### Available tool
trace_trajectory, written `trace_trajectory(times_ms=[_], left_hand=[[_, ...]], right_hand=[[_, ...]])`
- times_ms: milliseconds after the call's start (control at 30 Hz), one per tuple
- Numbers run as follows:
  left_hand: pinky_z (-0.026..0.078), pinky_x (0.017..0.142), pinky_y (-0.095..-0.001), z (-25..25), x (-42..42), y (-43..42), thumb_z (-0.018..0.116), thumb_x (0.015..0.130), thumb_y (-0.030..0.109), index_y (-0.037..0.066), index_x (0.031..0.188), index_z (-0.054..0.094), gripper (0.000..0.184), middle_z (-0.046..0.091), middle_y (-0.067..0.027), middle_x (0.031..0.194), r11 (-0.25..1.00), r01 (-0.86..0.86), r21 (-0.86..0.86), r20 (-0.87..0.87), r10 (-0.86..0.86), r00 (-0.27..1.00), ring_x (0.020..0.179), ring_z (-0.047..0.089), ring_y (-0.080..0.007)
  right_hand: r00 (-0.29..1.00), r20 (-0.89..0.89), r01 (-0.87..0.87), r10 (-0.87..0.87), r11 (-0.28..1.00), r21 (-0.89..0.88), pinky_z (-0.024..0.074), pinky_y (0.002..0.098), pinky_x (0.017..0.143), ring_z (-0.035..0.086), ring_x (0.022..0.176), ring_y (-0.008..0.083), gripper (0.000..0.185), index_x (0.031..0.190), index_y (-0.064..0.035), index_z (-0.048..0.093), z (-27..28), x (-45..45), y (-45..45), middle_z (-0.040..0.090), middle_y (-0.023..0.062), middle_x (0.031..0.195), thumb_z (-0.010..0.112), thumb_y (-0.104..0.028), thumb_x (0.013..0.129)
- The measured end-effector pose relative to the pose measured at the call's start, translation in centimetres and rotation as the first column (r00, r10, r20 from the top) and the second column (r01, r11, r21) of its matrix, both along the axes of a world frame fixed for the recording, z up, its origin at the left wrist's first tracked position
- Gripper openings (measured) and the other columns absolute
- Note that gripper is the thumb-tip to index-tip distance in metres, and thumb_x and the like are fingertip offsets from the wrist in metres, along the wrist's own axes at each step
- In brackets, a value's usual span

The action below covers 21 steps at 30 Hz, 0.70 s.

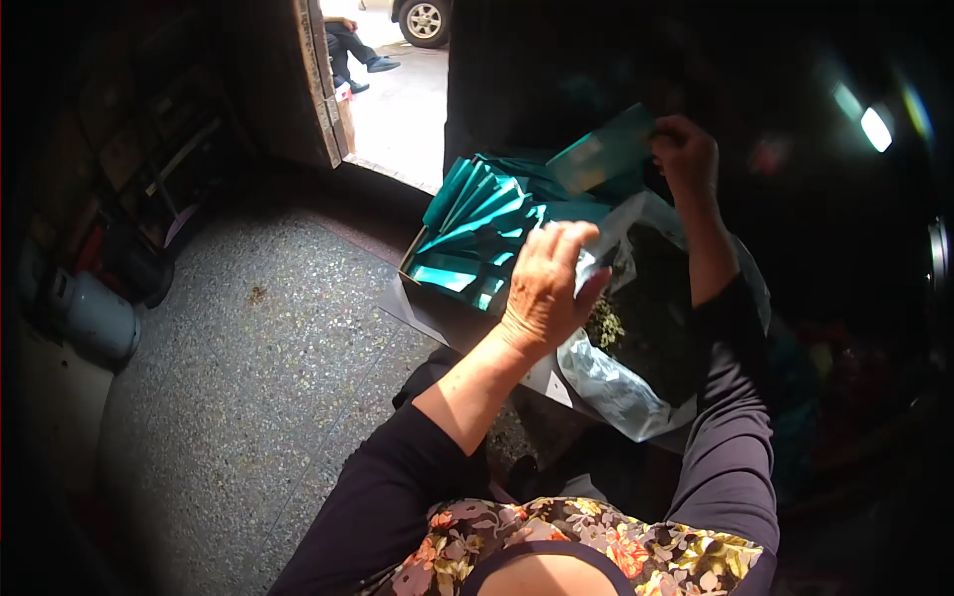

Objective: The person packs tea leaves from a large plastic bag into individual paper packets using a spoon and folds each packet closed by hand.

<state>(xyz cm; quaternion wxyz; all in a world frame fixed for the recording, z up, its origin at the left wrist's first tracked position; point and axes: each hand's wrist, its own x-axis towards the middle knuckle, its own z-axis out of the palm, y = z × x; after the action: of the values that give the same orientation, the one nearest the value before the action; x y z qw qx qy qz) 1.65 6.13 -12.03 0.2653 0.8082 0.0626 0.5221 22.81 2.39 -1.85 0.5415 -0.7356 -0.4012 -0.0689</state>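
Observation:
My right hand [686, 154] is raised at the upper right, its fingers closed on the edge of a flat teal packet [606, 149]. My left hand [554, 278] has its fingers apart and holds nothing; it hovers between a box of teal packets and a plastic bag. Many similar teal packets [472, 214] stand fanned out in the box [409, 248]. The clear plastic bag [616, 387] lies open below and to the right of my left hand. Inside it is dried greenish plant matter [604, 326], partly in shadow.
A speckled floor [258, 358] spreads at the left, with a grey-white cylinder [99, 316] by the wall. Beyond the open door [323, 89] are a seated person's legs [350, 55] and a car wheel [424, 20]. The right side is very dark.

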Motion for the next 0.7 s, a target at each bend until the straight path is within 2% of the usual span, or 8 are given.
trace_trajectory(times_ms=[100, 167, 267, 300, 367, 467, 567, 700], left_hand=[[0.037, 0.096, -0.0438, -0.4, 1.2, -0.2, 0.074, 0.073, 0.024, 0.004, 0.130, 0.041, 0.068, 0.049, -0.0196, 0.122, 0.997, -0.073, 0.030, 0.081, 0.070, 0.994, 0.111, 0.047, -0.0370], [0.034, 0.099, -0.0449, -0.4, 2.0, -0.9, 0.075, 0.073, 0.031, 0.004, 0.134, 0.038, 0.076, 0.047, -0.0200, 0.126, 0.996, -0.084, 0.034, 0.125, 0.079, 0.989, 0.115, 0.045, -0.0373], [0.038, 0.099, -0.0431, 0.0, 2.6, -2.3, 0.083, 0.062, 0.018, 0.006, 0.134, 0.041, 0.085, 0.049, -0.0172, 0.126, 0.999, 0.030, 0.027, 0.118, -0.033, 0.992, 0.116, 0.047, -0.0363], [0.040, 0.099, -0.0425, 0.1, 2.8, -2.6, 0.083, 0.062, 0.016, 0.006, 0.133, 0.043, 0.082, 0.050, -0.0173, 0.125, 0.994, 0.109, 0.009, 0.114, -0.110, 0.987, 0.115, 0.048, -0.0354], [0.039, 0.097, -0.0437, -0.5, 3.6, -3.3, 0.080, 0.066, 0.028, 0.005, 0.130, 0.044, 0.076, 0.053, -0.0181, 0.121, 0.966, 0.255, -0.048, 0.059, -0.252, 0.966, 0.114, 0.049, -0.0367], [0.043, 0.093, -0.0408, 0.5, 3.7, -4.2, 0.081, 0.066, 0.032, 0.005, 0.129, 0.046, 0.077, 0.057, -0.0164, 0.114, 0.920, 0.366, -0.141, -0.251, -0.390, 0.886, 0.112, 0.052, -0.0307], [0.049, 0.086, -0.0340, 0.6, 3.6, -4.8, 0.082, 0.067, 0.028, 0.007, 0.126, 0.052, 0.070, 0.062, -0.0130, 0.111, 0.779, 0.554, -0.295, -0.148, -0.610, 0.779, 0.102, 0.062, -0.0257], [0.048, 0.088, -0.0337, 0.8, 4.2, -5.3, 0.086, 0.063, 0.026, 0.007, 0.123, 0.054, 0.070, 0.064, -0.0128, 0.106, 0.720, 0.569, -0.397, -0.108, -0.652, 0.750, 0.099, 0.063, -0.0241]], right_hand=[[0.994, 0.107, -0.027, 0.029, 0.999, -0.024, 0.0445, 0.0223, 0.053, 0.057, 0.061, 0.0072, 0.018, 0.094, -0.0040, 0.068, -0.9, -1.7, -5.8, 0.063, 0.0009, 0.073, 0.059, -0.001, 0.078], [0.969, 0.245, -0.020, 0.017, 1.000, 0.008, 0.0470, 0.0234, 0.062, 0.062, 0.068, 0.0106, 0.016, 0.086, -0.0013, 0.064, -1.4, -3.5, -8.8, 0.065, 0.0060, 0.076, 0.059, 0.007, 0.073], [0.916, 0.395, -0.043, 0.065, 0.997, -0.065, 0.0458, 0.0230, 0.063, 0.060, 0.071, 0.0112, 0.018, 0.082, -0.0002, 0.062, -1.0, -6.4, -13.0, 0.062, 0.0067, 0.078, 0.058, 0.013, 0.070], [0.897, 0.424, -0.119, 0.123, 0.992, -0.036, 0.0454, 0.0233, 0.063, 0.060, 0.071, 0.0117, 0.020, 0.081, 0.0003, 0.060, -1.2, -6.8, -13.8, 0.061, 0.0071, 0.079, 0.058, 0.015, 0.068], [0.849, 0.498, -0.192, 0.176, 0.981, -0.019, 0.0448, 0.0231, 0.062, 0.058, 0.070, 0.0121, 0.022, 0.079, 0.0014, 0.059, -1.2, -7.8, -15.4, 0.059, 0.0066, 0.079, 0.056, 0.019, 0.066], [0.872, 0.432, -0.279, 0.232, 0.959, 0.048, 0.0448, 0.0222, 0.062, 0.059, 0.072, 0.0117, 0.023, 0.076, 0.0012, 0.059, -1.3, -8.6, -17.0, 0.060, 0.0056, 0.079, 0.055, 0.020, 0.064], [0.853, 0.453, -0.287, 0.260, 0.958, -0.009, 0.0463, 0.0229, 0.062, 0.060, 0.071, 0.0136, 0.022, 0.075, 0.0006, 0.059, -1.3, -8.4, -17.8, 0.061, 0.0059, 0.080, 0.056, 0.019, 0.064], [0.830, 0.487, -0.280, 0.274, 0.958, -0.061, 0.0492, 0.0248, 0.065, 0.063, 0.075, 0.0173, 0.026, 0.080, -0.0010, 0.061, -1.4, -8.0, -18.4, 0.063, 0.0068, 0.083, 0.057, 0.018, 0.064]])
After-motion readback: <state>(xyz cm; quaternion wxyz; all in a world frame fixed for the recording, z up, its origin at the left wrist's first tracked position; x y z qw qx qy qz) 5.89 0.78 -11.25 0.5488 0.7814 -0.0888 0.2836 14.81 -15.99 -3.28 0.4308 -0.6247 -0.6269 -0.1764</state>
